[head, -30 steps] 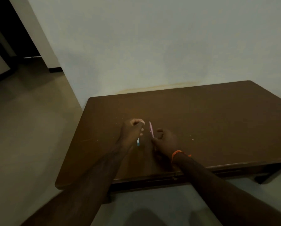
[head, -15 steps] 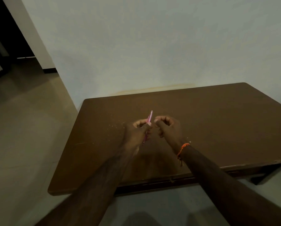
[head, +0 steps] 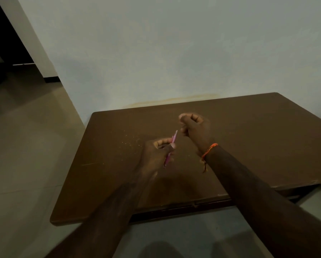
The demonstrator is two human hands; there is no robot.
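so here's where i think you're at: your left hand (head: 156, 155) has the pink pen (head: 174, 137) properly in its grip, fingers wrapped round the middle of the barrel. one end sticks up and away from you, the other pokes out below your palm. the pen is up off the worktop (head: 249, 136), hanging over the left half, about midway between the front and back edges and just inside that scatter of pale crumbs (head: 131, 144). your right hand (head: 195, 129), the one with the orange thread band (head: 209, 150), is raised nearer the back edge, clear of the pen and not touching it. its fingers are curled in tight with the thumb against them. honestly i cannot tell whether there's a cap or some small bit pinched in there or nothing at all, it's too dim and blurry. so my read is that the picking-up part is done and the pen is secure. what's left is whatever needs both hands together, since right now they're apart. i'd guess you're mid-way, not near the end, with the pen not set down anywhere yet.
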